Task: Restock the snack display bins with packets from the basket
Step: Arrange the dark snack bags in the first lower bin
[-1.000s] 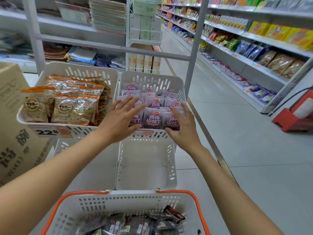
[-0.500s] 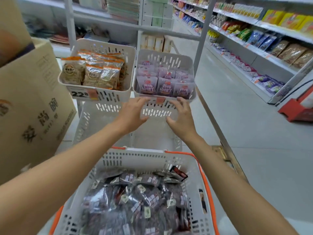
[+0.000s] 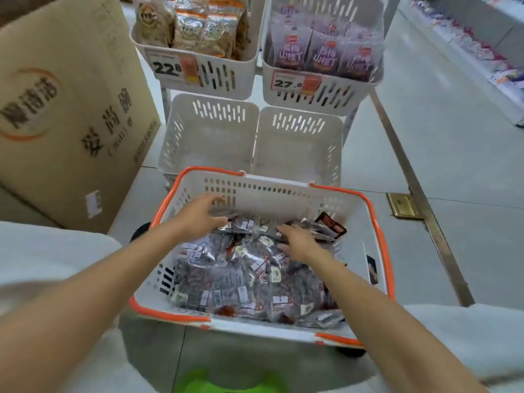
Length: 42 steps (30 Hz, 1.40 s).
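Note:
A white basket with an orange rim [image 3: 377,231] sits on the floor in front of me, filled with several dark clear-wrapped snack packets [image 3: 241,276]. My left hand [image 3: 198,217] hovers over the packets at the basket's far left, fingers spread and curled. Fingers apart, my right hand [image 3: 297,241] rests flat on the packets at the far right. Neither hand has closed on a packet. Beyond the basket stand two empty white bins, left [image 3: 209,137] and right [image 3: 300,143]. Above them are a bin of orange-topped packets [image 3: 198,26] and a bin of purple packets [image 3: 320,52].
A large cardboard box [image 3: 68,109] stands to the left of the bins. A metal floor strip [image 3: 419,191] runs along the right, with a brass plate beside it. Low store shelves of goods [image 3: 482,52] line the far right of the aisle.
Both hands have drawn back from the purple-packet bin and dropped into the basket. My view has tilted down, so the basket and the two empty lower bins fill the middle.

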Available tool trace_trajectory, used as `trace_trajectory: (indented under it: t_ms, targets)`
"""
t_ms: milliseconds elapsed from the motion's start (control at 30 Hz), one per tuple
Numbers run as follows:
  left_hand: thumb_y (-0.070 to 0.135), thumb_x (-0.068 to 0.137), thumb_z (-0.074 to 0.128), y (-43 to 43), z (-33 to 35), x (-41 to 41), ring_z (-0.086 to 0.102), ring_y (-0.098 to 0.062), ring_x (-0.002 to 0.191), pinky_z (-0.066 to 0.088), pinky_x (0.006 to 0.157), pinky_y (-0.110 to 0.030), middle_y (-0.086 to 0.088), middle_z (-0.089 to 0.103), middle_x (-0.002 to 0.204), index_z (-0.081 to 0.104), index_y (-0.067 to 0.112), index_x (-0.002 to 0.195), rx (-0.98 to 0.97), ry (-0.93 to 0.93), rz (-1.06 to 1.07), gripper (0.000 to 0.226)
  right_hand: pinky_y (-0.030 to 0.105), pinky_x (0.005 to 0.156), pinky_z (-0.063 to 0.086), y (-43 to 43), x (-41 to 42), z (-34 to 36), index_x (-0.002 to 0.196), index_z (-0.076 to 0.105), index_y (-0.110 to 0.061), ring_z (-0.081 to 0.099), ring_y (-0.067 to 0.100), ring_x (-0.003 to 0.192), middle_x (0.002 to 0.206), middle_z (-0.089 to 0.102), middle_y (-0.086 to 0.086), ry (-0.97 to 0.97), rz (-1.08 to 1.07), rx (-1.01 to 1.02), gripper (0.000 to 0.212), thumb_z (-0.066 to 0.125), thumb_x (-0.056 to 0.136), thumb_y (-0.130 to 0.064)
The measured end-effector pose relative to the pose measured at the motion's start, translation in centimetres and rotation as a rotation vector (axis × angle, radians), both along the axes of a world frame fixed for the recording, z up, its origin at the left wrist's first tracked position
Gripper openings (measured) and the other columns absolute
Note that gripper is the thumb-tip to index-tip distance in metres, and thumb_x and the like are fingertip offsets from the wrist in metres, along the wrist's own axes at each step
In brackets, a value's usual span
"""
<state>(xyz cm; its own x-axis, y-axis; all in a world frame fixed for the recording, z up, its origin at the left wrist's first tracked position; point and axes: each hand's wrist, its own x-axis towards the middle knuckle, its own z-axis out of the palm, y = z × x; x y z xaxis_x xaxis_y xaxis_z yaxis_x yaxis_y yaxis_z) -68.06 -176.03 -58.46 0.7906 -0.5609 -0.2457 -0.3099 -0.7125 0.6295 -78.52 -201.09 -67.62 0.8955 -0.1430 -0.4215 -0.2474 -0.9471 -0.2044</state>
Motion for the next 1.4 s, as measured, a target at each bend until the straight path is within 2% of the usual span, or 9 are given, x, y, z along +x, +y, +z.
trace_trajectory:
  t_ms: [133, 333, 500, 767, 933, 1100, 1200, 1300, 1400]
  targets:
    - [0.027, 0.095, 0.065, -1.1, 0.3, 0.1, 0.056, -0.02, 0.118, 0.05, 0.099, -0.038, -0.001, 0.055, 0.137, 0.052, 0.016, 0.136, -0.106, 0.172, 0.113, 0.045, 0.036, 0.08, 0.052, 0.1, 0.5, 1.9, 0.116, 0.07, -0.014, 0.067, 0.028, 0.097, 0.109, 0.073, 0.006, -0.308, -0.192, 0.106, 0.027, 0.052, 0.101, -0.027]
    - [0.06, 0.088, 0.053, -5.8, 0.5, -1.4, 0.062, -0.032, 0.116, 0.059, 0.086, -0.037, -0.016, 0.06, 0.125, 0.051, 0.006, 0.128, -0.424, 1.044, 0.277, 0.068, 0.026, 0.071, 0.056, 3.9, 1.4, 7.3, 0.122, 0.068, -0.023, 0.065, 0.007, 0.069, 0.103, 0.076, -0.003, -0.362, -0.177, 0.539, 0.03, 0.062, 0.095, -0.033]
    - [-0.004, 0.095, 0.054, -5.0, -2.8, -1.7, 0.072, -0.024, 0.074, 0.06, 0.075, -0.041, -0.019, 0.071, 0.099, 0.055, 0.0, 0.117, -0.394, 0.974, 0.51, 0.022, 0.033, 0.098, 0.053, 3.4, 0.2, 6.1, 0.13, 0.064, -0.024, 0.065, 0.005, 0.105, 0.122, 0.069, -0.005, -0.099, -0.097, 0.675, 0.049, 0.076, 0.083, -0.033]
    - [-0.015, 0.082, 0.051, 0.1, -1.0, 0.8, 0.046, -0.015, 0.059, 0.05, 0.055, -0.029, -0.007, 0.048, 0.071, 0.051, 0.008, 0.098, -0.219, 0.942, 0.298, 0.028, 0.048, 0.122, 0.006, 1.9, -2.2, -1.0, 0.157, 0.001, -0.025, -0.002, 0.033, 0.151, 0.164, -0.002, 0.013, 0.261, -0.017, 0.141, 0.093, 0.048, 0.09, -0.068]
    - [-0.012, 0.088, 0.046, -0.2, -0.3, 0.2, 0.04, -0.01, 0.057, 0.039, 0.05, -0.023, -0.002, 0.059, 0.074, 0.059, 0.02, 0.118, -0.311, 0.895, 0.351, 0.045, 0.027, 0.094, 0.048, 1.9, -2.2, -0.6, 0.15, 0.037, -0.016, 0.059, 0.022, 0.117, 0.131, 0.058, 0.002, 0.063, -0.228, 0.489, 0.06, 0.058, 0.097, -0.037]
    - [-0.008, 0.091, 0.043, -1.7, -0.7, -0.5, 0.058, -0.017, 0.073, 0.05, 0.055, -0.026, -0.014, 0.064, 0.104, 0.053, 0.01, 0.125, -0.353, 0.877, 0.427, 0.039, 0.033, 0.099, 0.049, 1.9, -0.3, 4.1, 0.143, 0.047, -0.018, 0.058, 0.016, 0.116, 0.129, 0.06, -0.004, -0.308, -0.529, 0.822, 0.063, 0.07, 0.088, -0.038]
    - [0.014, 0.1, 0.042, -3.3, -0.3, -0.6, 0.065, -0.027, 0.098, 0.057, 0.079, -0.041, -0.019, 0.064, 0.114, 0.053, 0.006, 0.113, -0.489, 1.004, 0.416, 0.019, 0.026, 0.09, 0.052, 3.2, 1.1, 7.3, 0.132, 0.052, -0.02, 0.059, 0.011, 0.11, 0.121, 0.06, -0.008, -0.413, -0.49, 0.85, 0.057, 0.073, 0.083, -0.042]
    - [0.052, 0.093, 0.054, -5.4, 0.5, -0.9, 0.067, -0.034, 0.107, 0.055, 0.089, -0.056, -0.018, 0.069, 0.116, 0.062, 0.008, 0.12, -0.621, 1.102, 0.376, 0.052, 0.038, 0.092, 0.054, 4.7, 1.3, 8.3, 0.126, 0.057, -0.029, 0.06, 0.012, 0.108, 0.12, 0.061, -0.01, -0.436, -0.325, 0.721, 0.059, 0.069, 0.078, -0.06]
    - [0.023, 0.087, 0.072, -6.1, 0.6, -0.8, 0.073, -0.029, 0.095, 0.06, 0.079, -0.049, -0.017, 0.073, 0.108, 0.047, 0.007, 0.133, -0.634, 1.001, 0.442, 0.055, 0.043, 0.1, 0.05, 4.3, 1.6, 9.2, 0.123, 0.066, -0.028, 0.055, 0.012, 0.119, 0.134, 0.055, -0.01, -0.476, -0.29, 0.813, 0.036, 0.065, 0.09, -0.042]
